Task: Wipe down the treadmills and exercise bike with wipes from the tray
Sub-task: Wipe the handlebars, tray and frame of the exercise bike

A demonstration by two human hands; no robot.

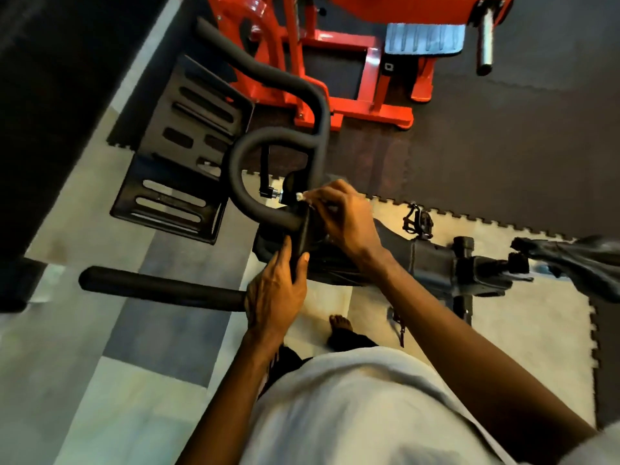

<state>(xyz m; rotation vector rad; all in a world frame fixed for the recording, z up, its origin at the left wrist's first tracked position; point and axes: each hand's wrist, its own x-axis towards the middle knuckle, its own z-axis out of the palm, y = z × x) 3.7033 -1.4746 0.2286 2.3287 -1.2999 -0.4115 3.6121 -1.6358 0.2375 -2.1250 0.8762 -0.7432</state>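
Note:
I look down on a black exercise bike (446,263) with foam-covered handlebars (268,146) that loop to the upper left. My left hand (276,290) grips the centre bar of the handlebars where the near grip (161,285) joins it. My right hand (339,218) is curled over the handlebar hub and pinches a small white wipe (299,196), only a scrap of which shows past the fingers. The bike's saddle (577,260) is at the right edge.
A black slotted metal rack (181,156) stands left of the handlebars. A red weight machine (335,55) with a grey footplate stands behind. Interlocking foam mats cover the floor. My bare foot (340,325) is beside the bike frame, near a pedal (419,219).

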